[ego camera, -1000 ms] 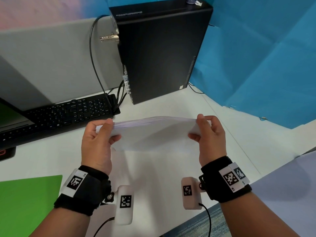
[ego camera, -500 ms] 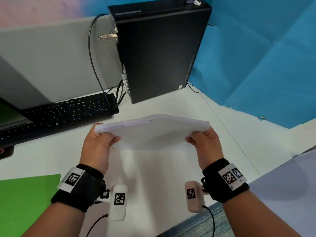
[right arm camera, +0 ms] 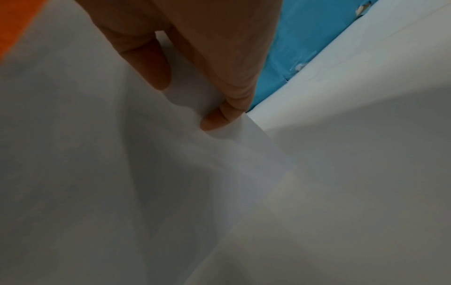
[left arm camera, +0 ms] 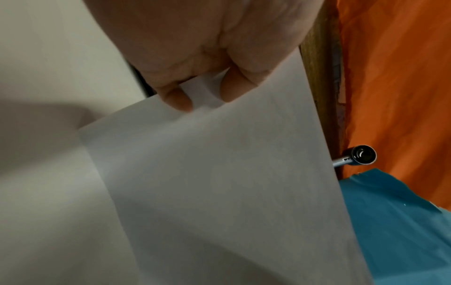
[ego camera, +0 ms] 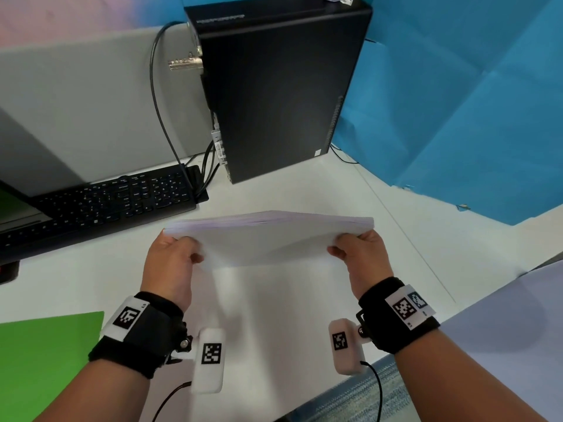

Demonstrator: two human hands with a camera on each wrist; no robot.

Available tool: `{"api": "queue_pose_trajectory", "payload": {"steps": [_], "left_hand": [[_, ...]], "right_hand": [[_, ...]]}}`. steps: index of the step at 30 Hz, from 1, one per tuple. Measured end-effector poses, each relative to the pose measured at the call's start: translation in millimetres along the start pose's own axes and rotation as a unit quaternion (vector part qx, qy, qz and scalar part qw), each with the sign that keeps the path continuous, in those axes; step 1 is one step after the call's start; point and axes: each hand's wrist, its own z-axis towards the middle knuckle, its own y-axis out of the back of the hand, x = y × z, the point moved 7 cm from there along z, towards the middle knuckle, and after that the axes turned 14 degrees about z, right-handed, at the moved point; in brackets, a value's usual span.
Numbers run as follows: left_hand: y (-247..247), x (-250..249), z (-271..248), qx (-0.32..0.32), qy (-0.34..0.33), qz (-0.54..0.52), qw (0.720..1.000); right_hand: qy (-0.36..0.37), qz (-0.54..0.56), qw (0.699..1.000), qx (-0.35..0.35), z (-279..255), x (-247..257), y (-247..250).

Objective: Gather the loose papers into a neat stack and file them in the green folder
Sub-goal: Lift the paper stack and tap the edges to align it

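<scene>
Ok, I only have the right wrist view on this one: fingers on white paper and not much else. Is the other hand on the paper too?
Observer: Yes. In the head view the left hand grips the left end of the paper stack, and the right hand grips the right end.
Operator: Do the sheets look squared up?
Observer: Mostly. The stack's upper edge shows as one even band.
Operator: And the folder?
Observer: The green folder lies flat on the white desk on the person's left, apart from the stack.
</scene>
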Motion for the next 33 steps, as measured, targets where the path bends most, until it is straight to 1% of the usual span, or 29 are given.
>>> {"api": "queue_pose_trajectory", "payload": {"steps": [2,3,4,5,6,7,8,9,10,11,12,13,15,16,18,21,24,26,27,28,29,31,32,33], "left_hand": [[3,-7,-6,-0.035,-0.001,0.032,0.999],[7,-17,-11,-0.058,-0.020,0.046,0.997],[11,-29,-16,-0.079,-0.049,0.066,0.993],[15,-45,-23,-0.092,-0.099,0.095,0.986],[15,-63,-31,-0.100,-0.173,0.153,0.968],[9,-83,-42,-0.096,-0.256,0.240,0.932],[-3,-99,-55,-0.083,-0.337,0.335,0.876],[-20,-111,-67,-0.061,-0.403,0.416,0.813],[-40,-116,-76,-0.030,-0.444,0.483,0.754],[-59,-117,-81,0.003,-0.462,0.534,0.709],[-75,-113,-82,0.031,-0.464,0.573,0.675],[-87,-109,-82,0.044,-0.460,0.604,0.649],[-101,-104,-78,0.042,-0.464,0.637,0.614],[-104,-104,-77,0.032,-0.467,0.642,0.607],[-108,-108,-77,0.019,-0.469,0.645,0.604],[-112,-111,-77,0.033,-0.470,0.646,0.601],[-112,-111,-74,0.047,-0.476,0.641,0.600],[-106,-117,-74,0.051,-0.478,0.635,0.605],[-101,-120,-73,0.054,-0.473,0.630,0.614],[-93,-125,-71,0.056,-0.465,0.621,0.629],[-82,-130,-67,0.054,-0.453,0.603,0.655],[-57,-138,-58,0.041,-0.414,0.536,0.735],[-45,-141,-54,0.043,-0.385,0.487,0.783],[-35,-140,-50,0.047,-0.354,0.419,0.835]], "right_hand": [[-0.013,0.004,1.000,-0.011,1,-6,1],[-0.015,0.003,1.000,-0.009,1,-6,1],[-0.015,0.002,1.000,-0.004,0,-6,0],[-0.014,0.005,1.000,-0.001,0,-6,0],[-0.016,0.009,1.000,-0.002,0,-6,1],[-0.018,0.012,1.000,-0.003,1,-6,1],[-0.020,0.012,1.000,-0.003,1,-7,0],[-0.020,0.010,1.000,-0.002,2,-7,0],[-0.019,0.005,1.000,-0.001,3,-7,0],[-0.018,0.002,1.000,0.001,3,-7,0],[-0.018,0.000,1.000,0.001,4,-7,0],[-0.019,0.000,1.000,0.001,4,-8,0],[-0.020,-0.002,1.000,0.000,6,-9,0],[-0.022,-0.004,1.000,-0.002,6,-9,1],[-0.025,-0.008,1.000,-0.011,7,-10,2],[-0.030,-0.013,0.999,-0.018,9,-12,5],[-0.023,-0.028,0.999,-0.005,10,-11,7],[-0.006,-0.045,0.999,0.010,10,-6,10],[0.004,-0.052,0.998,0.018,9,-3,12],[0.015,-0.059,0.998,0.018,10,2,17],[0.025,-0.060,0.998,0.008,10,7,23],[0.035,-0.031,0.999,-0.015,10,17,32],[0.034,-0.002,0.999,-0.007,8,22,30],[0.029,0.037,0.999,0.025,6,28,20]]}}
